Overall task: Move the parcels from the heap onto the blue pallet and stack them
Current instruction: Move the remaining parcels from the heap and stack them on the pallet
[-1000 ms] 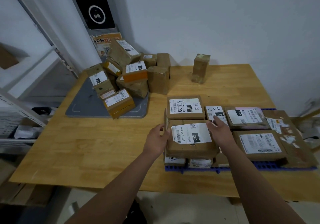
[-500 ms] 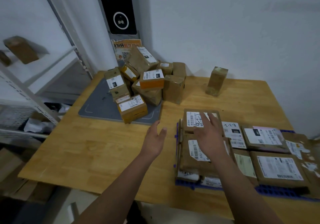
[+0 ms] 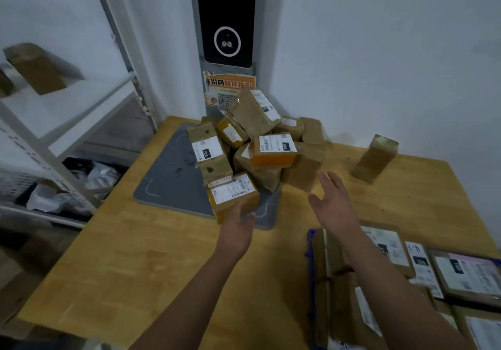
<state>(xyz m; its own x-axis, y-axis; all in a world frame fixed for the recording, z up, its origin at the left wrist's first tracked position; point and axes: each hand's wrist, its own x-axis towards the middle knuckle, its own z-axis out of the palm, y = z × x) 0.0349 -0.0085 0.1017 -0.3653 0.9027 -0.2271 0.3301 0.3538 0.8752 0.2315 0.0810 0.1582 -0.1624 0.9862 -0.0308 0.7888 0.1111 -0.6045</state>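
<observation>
Where the wooden table (image 3: 151, 263) meets the room's left side, a white metal shelf unit (image 3: 67, 111) stands, with a brown box (image 3: 35, 67) on its upper shelf. A grey mat (image 3: 173, 184) lies on the table's far left area and carries the heap of parcels (image 3: 254, 149). Nearest the person, at the heap's front edge, sits a brown parcel with a white label (image 3: 233, 195). The left hand (image 3: 238, 227) is open, palm turned inward, fingertips at or just touching the lower front corner of that parcel; it grips nothing. The right hand (image 3: 333, 203) is also open, fingers spread, hovering above the table just right of the heap, and holds nothing. Behind the heap, a dark wall-mounted device (image 3: 226, 19) hangs above an orange notice (image 3: 230, 89). A single parcel (image 3: 375, 160) stands upright near the far wall, apart from the heap. At lower right, the blue pallet (image 3: 311, 244) shows only its left edge; flat labelled parcels (image 3: 461, 273) lie stacked upon it.
</observation>
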